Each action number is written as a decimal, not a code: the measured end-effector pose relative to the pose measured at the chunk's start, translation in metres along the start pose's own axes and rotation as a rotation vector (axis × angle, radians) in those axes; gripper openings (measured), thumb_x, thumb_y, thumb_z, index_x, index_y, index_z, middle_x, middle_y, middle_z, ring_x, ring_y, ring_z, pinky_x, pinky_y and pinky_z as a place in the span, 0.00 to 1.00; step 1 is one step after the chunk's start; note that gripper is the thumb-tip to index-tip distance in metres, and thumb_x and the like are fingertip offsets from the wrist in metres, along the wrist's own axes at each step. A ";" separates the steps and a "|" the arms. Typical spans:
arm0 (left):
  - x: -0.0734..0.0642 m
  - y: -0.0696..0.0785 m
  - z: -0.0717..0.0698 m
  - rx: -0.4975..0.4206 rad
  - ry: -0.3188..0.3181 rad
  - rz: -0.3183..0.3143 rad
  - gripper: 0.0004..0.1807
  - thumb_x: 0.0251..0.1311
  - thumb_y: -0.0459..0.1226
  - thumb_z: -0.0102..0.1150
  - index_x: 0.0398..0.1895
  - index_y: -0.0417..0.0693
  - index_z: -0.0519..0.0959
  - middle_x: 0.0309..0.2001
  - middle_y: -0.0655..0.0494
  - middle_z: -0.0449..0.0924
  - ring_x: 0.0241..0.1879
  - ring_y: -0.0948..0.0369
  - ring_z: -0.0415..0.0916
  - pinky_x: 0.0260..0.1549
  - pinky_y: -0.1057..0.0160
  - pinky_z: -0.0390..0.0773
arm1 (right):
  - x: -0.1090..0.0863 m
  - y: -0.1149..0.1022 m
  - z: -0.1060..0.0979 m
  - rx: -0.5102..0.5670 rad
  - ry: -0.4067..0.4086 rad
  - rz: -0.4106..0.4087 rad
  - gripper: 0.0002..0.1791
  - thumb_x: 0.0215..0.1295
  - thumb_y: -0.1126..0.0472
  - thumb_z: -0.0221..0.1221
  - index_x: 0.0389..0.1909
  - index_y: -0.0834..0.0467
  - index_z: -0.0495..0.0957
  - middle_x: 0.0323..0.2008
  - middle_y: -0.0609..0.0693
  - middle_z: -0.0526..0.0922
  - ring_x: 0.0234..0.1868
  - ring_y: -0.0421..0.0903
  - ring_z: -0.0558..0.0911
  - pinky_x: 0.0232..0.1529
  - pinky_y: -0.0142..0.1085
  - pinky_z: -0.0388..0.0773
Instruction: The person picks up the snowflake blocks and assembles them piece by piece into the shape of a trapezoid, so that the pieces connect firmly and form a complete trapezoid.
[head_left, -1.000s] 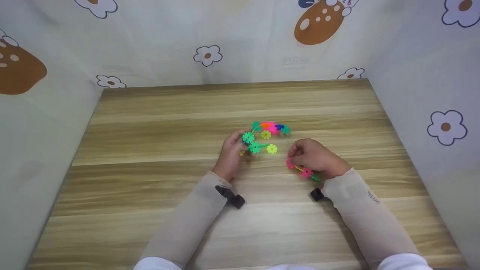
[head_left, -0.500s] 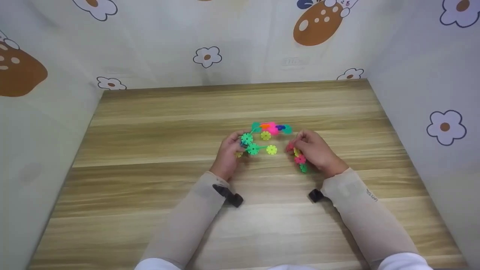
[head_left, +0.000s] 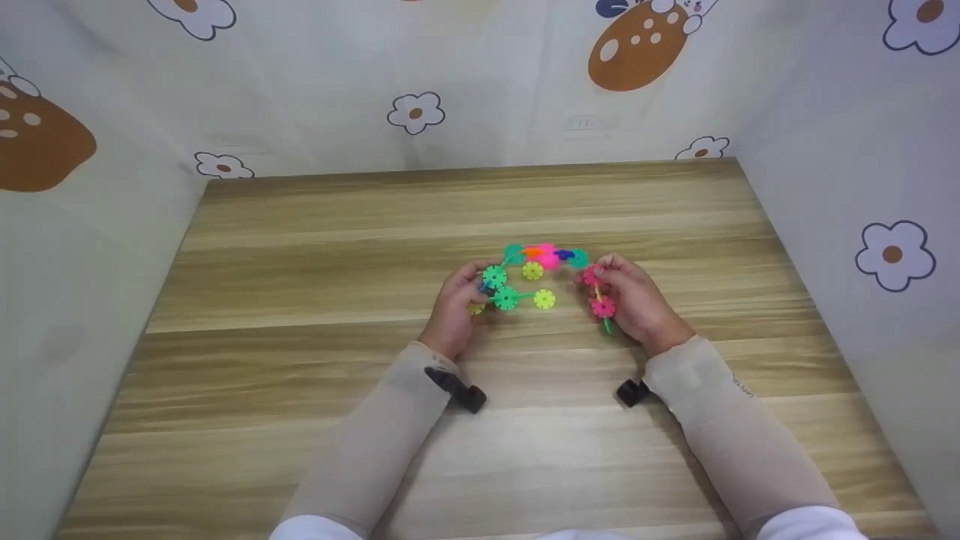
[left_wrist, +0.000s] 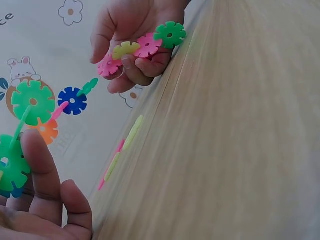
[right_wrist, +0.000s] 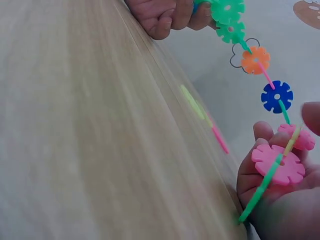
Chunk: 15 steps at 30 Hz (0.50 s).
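Observation:
My left hand (head_left: 451, 311) pinches one end of a long chain of interlocking snowflake discs, at a green disc (left_wrist: 33, 102). Beyond it come an orange disc (right_wrist: 255, 60), a pink disc seen edge-on, a blue disc (right_wrist: 277, 97) and a green end disc (left_wrist: 88, 87). My right hand (head_left: 637, 304) grips a shorter chain of a pink disc (head_left: 591, 274), a yellow disc (left_wrist: 126, 50), a second pink disc (head_left: 602, 307) and a green disc (left_wrist: 170, 35). The short chain's pink end is close to the long chain's green end, with a small gap in the left wrist view.
Loose yellow discs (head_left: 544, 299) and pink ones lie flat on the wood-grain table (head_left: 337, 247) between and beyond the hands. A patterned curtain wall (head_left: 495, 90) rises behind the table's far edge, with side walls left and right.
My right hand has moved forward, bringing the short chain nearer to the long chain's far end. The short chain has swung from slanting to nearly upright in the head view. My left hand is almost still.

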<state>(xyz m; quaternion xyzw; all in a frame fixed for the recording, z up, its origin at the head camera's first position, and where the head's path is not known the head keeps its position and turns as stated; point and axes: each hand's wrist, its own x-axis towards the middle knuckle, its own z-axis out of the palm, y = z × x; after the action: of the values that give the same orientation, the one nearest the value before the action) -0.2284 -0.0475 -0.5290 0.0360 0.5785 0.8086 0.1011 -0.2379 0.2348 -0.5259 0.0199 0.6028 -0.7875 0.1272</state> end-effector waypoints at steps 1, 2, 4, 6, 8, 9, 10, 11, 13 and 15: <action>0.000 0.000 0.000 0.001 -0.001 0.005 0.31 0.49 0.25 0.40 0.58 0.40 0.80 0.45 0.52 0.82 0.41 0.60 0.77 0.42 0.59 0.77 | 0.000 0.000 0.000 0.018 0.007 0.003 0.09 0.80 0.65 0.46 0.37 0.57 0.72 0.41 0.53 0.90 0.37 0.44 0.80 0.30 0.29 0.78; 0.001 -0.001 -0.001 0.004 -0.003 0.014 0.32 0.48 0.25 0.40 0.58 0.40 0.80 0.46 0.50 0.83 0.42 0.60 0.77 0.43 0.59 0.77 | 0.000 0.000 -0.001 0.033 0.013 0.006 0.10 0.80 0.65 0.45 0.37 0.56 0.73 0.42 0.53 0.90 0.37 0.45 0.80 0.31 0.30 0.78; 0.001 -0.001 -0.001 0.012 -0.009 0.031 0.33 0.47 0.25 0.39 0.59 0.39 0.80 0.49 0.45 0.83 0.43 0.60 0.78 0.45 0.61 0.77 | 0.000 0.000 -0.001 0.037 0.019 0.007 0.12 0.81 0.64 0.43 0.38 0.57 0.74 0.43 0.53 0.90 0.37 0.45 0.79 0.33 0.31 0.78; 0.002 -0.002 -0.002 0.014 -0.015 0.049 0.34 0.46 0.24 0.39 0.59 0.38 0.80 0.53 0.39 0.83 0.44 0.59 0.79 0.47 0.62 0.77 | 0.000 0.000 -0.002 0.023 0.021 0.005 0.12 0.81 0.65 0.44 0.37 0.57 0.74 0.42 0.52 0.90 0.37 0.45 0.79 0.34 0.30 0.79; 0.003 -0.002 -0.003 0.013 -0.021 0.063 0.35 0.45 0.24 0.38 0.60 0.37 0.79 0.56 0.35 0.82 0.45 0.59 0.79 0.48 0.62 0.77 | 0.001 0.001 -0.002 0.001 0.022 0.002 0.11 0.81 0.65 0.47 0.37 0.57 0.74 0.40 0.50 0.89 0.37 0.43 0.80 0.35 0.30 0.80; 0.003 -0.003 -0.003 0.010 -0.022 0.062 0.35 0.45 0.24 0.39 0.60 0.37 0.79 0.56 0.34 0.82 0.45 0.59 0.79 0.48 0.63 0.77 | 0.001 0.001 -0.001 -0.009 0.024 -0.005 0.10 0.81 0.66 0.48 0.36 0.57 0.74 0.39 0.48 0.89 0.37 0.43 0.80 0.35 0.29 0.80; 0.003 -0.003 -0.003 0.008 -0.022 0.062 0.35 0.45 0.24 0.39 0.60 0.37 0.79 0.56 0.34 0.82 0.46 0.59 0.79 0.49 0.63 0.77 | 0.001 0.001 -0.001 -0.007 0.033 -0.009 0.10 0.80 0.67 0.49 0.35 0.57 0.74 0.38 0.48 0.88 0.37 0.42 0.80 0.35 0.29 0.80; 0.003 -0.003 -0.004 0.006 -0.022 0.062 0.35 0.45 0.24 0.39 0.60 0.37 0.79 0.56 0.34 0.82 0.46 0.59 0.79 0.49 0.63 0.78 | 0.001 0.001 -0.001 -0.006 0.038 -0.015 0.10 0.80 0.67 0.50 0.34 0.56 0.74 0.38 0.47 0.88 0.37 0.42 0.80 0.35 0.29 0.80; 0.003 -0.003 -0.004 0.003 -0.024 0.059 0.35 0.45 0.23 0.39 0.60 0.37 0.79 0.56 0.35 0.82 0.46 0.59 0.80 0.49 0.63 0.78 | 0.002 0.002 0.000 0.004 0.042 -0.028 0.11 0.79 0.68 0.50 0.33 0.56 0.75 0.37 0.46 0.87 0.36 0.41 0.80 0.33 0.29 0.80; 0.003 -0.003 -0.004 0.004 -0.025 0.056 0.35 0.45 0.23 0.39 0.60 0.37 0.79 0.56 0.35 0.82 0.46 0.59 0.80 0.48 0.64 0.78 | 0.002 0.003 0.000 0.019 0.044 -0.043 0.12 0.78 0.70 0.51 0.32 0.55 0.75 0.37 0.46 0.87 0.35 0.41 0.80 0.32 0.29 0.80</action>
<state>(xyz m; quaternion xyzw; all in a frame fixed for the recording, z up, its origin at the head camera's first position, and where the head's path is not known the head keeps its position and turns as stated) -0.2317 -0.0501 -0.5332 0.0624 0.5775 0.8095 0.0853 -0.2395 0.2337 -0.5296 0.0254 0.5983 -0.7950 0.0970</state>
